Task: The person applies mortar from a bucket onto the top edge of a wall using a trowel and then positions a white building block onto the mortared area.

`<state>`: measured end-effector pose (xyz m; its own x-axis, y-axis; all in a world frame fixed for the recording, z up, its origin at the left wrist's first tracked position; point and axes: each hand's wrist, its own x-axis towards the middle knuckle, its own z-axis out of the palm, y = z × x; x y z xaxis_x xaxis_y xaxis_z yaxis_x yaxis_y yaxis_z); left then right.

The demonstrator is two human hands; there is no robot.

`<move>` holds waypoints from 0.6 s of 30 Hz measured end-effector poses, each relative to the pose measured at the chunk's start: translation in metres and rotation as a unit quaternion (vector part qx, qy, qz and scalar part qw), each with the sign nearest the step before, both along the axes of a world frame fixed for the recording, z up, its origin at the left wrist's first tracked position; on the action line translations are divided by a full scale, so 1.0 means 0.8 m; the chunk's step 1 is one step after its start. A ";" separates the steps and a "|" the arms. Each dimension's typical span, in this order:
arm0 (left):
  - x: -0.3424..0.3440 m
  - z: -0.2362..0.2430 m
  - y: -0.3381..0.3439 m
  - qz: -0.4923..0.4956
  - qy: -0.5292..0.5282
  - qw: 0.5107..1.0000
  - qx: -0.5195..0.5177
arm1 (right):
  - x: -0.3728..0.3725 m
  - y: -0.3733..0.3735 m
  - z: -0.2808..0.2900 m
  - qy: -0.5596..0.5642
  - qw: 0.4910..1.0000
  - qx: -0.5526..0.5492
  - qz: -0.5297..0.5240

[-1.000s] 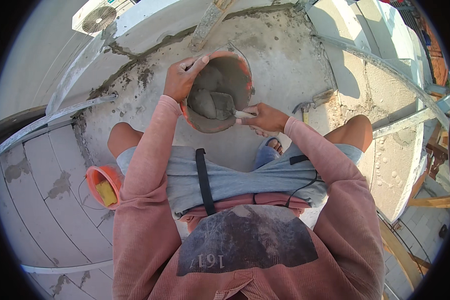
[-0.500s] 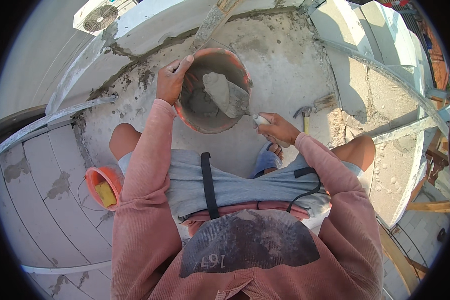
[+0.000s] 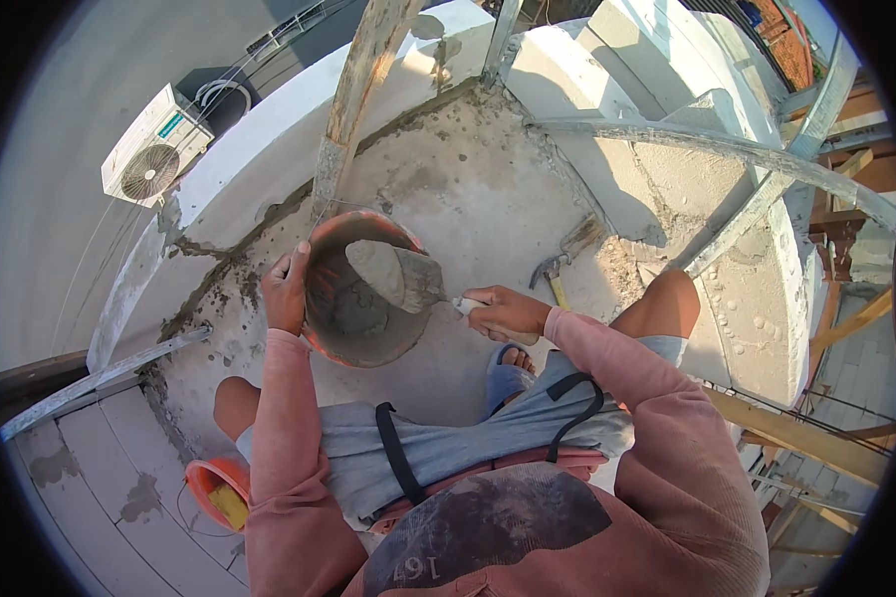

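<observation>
An orange bucket (image 3: 366, 352) with grey mortar (image 3: 358, 306) in its bottom stands on the floor in front of me. My left hand (image 3: 287, 289) grips its left rim, thumb on top. In my right hand (image 3: 505, 314) is the handle of a trowel (image 3: 423, 283), fingers wrapped round it. The trowel's blade reaches over the bucket's right side and carries a thick heap of wet mortar (image 3: 378, 271).
A hammer (image 3: 556, 284) lies on the floor to the right, beside a scrap of wood (image 3: 581, 235). Near my left knee stands a small orange bucket (image 3: 207, 470) with a yellow sponge (image 3: 231, 504). Metal bars (image 3: 727, 144) cross at the right. A wooden post (image 3: 353, 99) rises beyond the large bucket.
My view has shifted, so the scene sits lower and more of the wall beyond shows. The loaded trowel remains over the bucket, and both hands keep their grips.
</observation>
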<state>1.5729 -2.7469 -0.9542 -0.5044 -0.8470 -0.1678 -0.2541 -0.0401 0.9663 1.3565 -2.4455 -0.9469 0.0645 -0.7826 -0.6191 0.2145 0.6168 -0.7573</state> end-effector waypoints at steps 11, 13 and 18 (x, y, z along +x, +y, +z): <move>0.006 -0.015 -0.018 -0.001 -0.010 1.000 0.004 | -0.044 0.012 0.028 -0.069 0.991 0.015 -0.118; 0.008 -0.016 -0.020 -0.001 -0.012 1.000 0.005 | -0.055 0.006 0.033 -0.086 0.979 0.001 -0.184; 0.005 -0.012 -0.015 0.010 -0.010 1.000 0.006 | -0.081 -0.016 0.048 -0.070 0.965 -0.020 -0.253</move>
<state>1.5769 -2.7589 -0.9639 -0.4846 -0.8543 -0.1882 -0.2732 -0.0566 0.9603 1.2914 -2.4583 -0.9082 -0.2505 -0.7586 -0.6015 0.5829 0.3779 -0.7193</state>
